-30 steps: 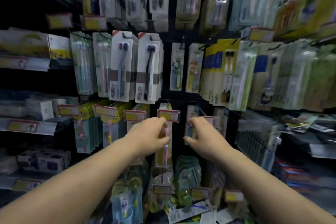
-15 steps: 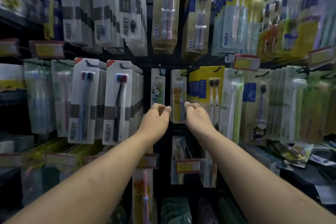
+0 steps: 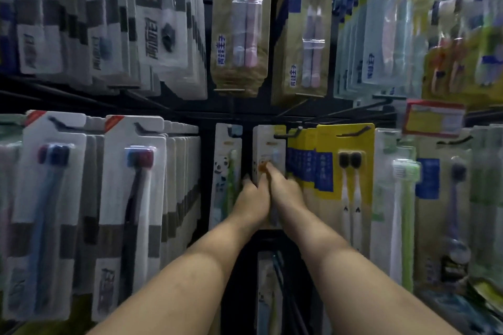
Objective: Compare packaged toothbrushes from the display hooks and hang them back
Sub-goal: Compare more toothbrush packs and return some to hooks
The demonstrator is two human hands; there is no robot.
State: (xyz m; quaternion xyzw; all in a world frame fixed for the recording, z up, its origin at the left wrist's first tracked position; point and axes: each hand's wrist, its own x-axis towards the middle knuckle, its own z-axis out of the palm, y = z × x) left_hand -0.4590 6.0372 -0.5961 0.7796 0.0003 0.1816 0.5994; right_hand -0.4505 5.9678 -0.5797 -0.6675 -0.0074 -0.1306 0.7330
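A white toothbrush package with an orange animal print (image 3: 268, 141) hangs on a black hook (image 3: 280, 135) in the middle row of the display. My left hand (image 3: 251, 200) grips its left edge, fingers curled behind the card and thumb on the front. My right hand (image 3: 285, 192) holds its right side, one finger lying up the front over the orange print and the others round the edge. The two hands touch and hide the package's lower half. A panda-print package (image 3: 226, 163) hangs just to the left.
Thick rows of white toothbrush packs (image 3: 133, 198) fill the left. Yellow and blue twin packs (image 3: 344, 160) and green ones (image 3: 400, 198) hang on the right. Gold packs (image 3: 239, 24) hang above. A yellow price tag (image 3: 434, 118) sticks out at right. More packs hang below.
The view has tilted up from the lower row to the middle row. Both hands have risen and closed in from open air onto the orange-print package.
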